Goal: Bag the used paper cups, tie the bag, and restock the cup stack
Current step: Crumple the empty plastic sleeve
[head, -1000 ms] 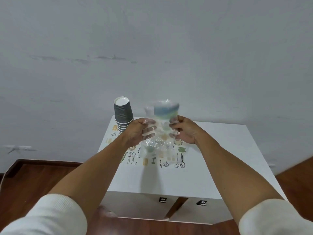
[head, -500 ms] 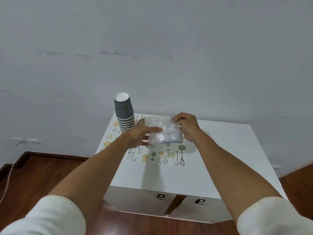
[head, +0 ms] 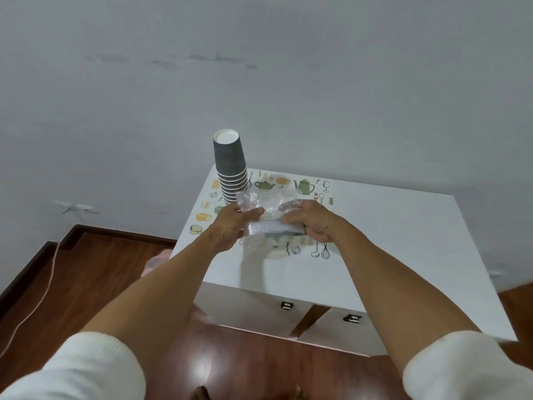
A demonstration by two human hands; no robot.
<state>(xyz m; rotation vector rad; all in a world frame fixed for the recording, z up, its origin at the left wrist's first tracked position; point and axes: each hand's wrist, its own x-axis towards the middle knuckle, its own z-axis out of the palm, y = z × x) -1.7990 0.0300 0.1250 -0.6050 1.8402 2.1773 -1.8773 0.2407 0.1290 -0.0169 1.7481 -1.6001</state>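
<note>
a tall upside-down stack of dark grey ribbed paper cups (head: 230, 168) stands at the white table's (head: 403, 241) far left corner. just right, the left hand (head: 230, 226) pinches a crumpled clear plastic bag (head: 261, 215) held above the table; the right hand (head: 308, 220) curls around its other end.

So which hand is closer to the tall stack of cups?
The left hand. It sits just in front of the cup stack, gripping the clear plastic bag. The right hand holds the bag's other end, farther off to the stack's right.
</note>
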